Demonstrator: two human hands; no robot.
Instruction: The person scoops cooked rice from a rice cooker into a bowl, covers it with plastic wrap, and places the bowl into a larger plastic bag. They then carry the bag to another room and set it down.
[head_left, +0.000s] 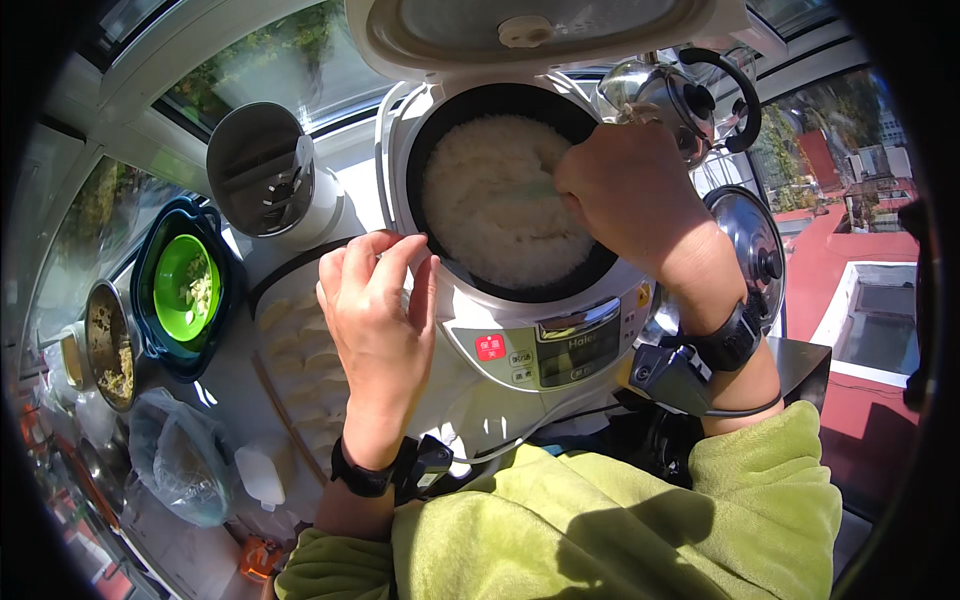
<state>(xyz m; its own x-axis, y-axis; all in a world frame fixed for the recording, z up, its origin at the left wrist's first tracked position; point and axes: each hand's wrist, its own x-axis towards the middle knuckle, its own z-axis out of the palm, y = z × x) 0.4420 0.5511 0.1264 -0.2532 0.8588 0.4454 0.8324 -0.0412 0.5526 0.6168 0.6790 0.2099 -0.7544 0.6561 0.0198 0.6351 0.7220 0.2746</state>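
Note:
An open rice cooker (465, 319) stands before me, and cooked white rice (495, 225) fills much of its dark inner pot (431, 259). My right hand (626, 191) reaches over the pot's right side, fingers closed on what looks like a pale, translucent rice paddle (529, 192). Its blade lies in the rice, and my fist hides the handle. My left hand (379, 300) is at the cooker's left front rim, fingers bent and apart, with nothing visible in it. Whether its fingertips touch the rim, I cannot tell. The raised lid (450, 34) is behind the pot.
Right of the cooker are a glass kettle (645, 94) and a glass pot lid (739, 232). On the left stand a utensil holder (255, 165), a green bowl (172, 289) of chopped pieces, a metal bowl (109, 330), a bag-lined container (180, 457) and a tray of dumplings (300, 352).

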